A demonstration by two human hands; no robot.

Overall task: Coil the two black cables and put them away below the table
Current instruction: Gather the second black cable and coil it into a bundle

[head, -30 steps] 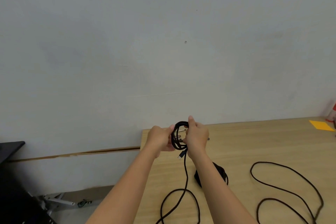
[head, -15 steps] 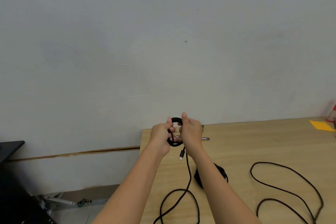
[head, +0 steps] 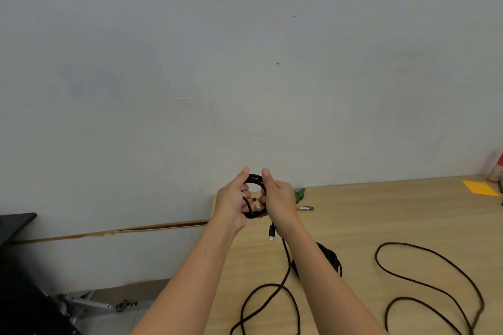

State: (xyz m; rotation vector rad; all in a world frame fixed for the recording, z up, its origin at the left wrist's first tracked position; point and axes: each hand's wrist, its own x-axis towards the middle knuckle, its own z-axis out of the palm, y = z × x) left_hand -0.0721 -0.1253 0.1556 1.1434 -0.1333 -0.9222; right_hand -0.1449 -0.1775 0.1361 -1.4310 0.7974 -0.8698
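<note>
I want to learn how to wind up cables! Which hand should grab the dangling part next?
Probably the right hand. The loose cable hangs just below its wrist, so it's a short reach. The left hand grips the coil from the far side and can hold it steady.

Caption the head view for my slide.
Left hand and right hand grip a black cable coil above the wooden table.

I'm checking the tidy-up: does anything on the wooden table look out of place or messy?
Yes. A long black cable sprawls uncoiled in loose loops on the light wooden table, right side. The small black coil held by the left hand and right hand trails an unwound tail across the near edge.
</note>
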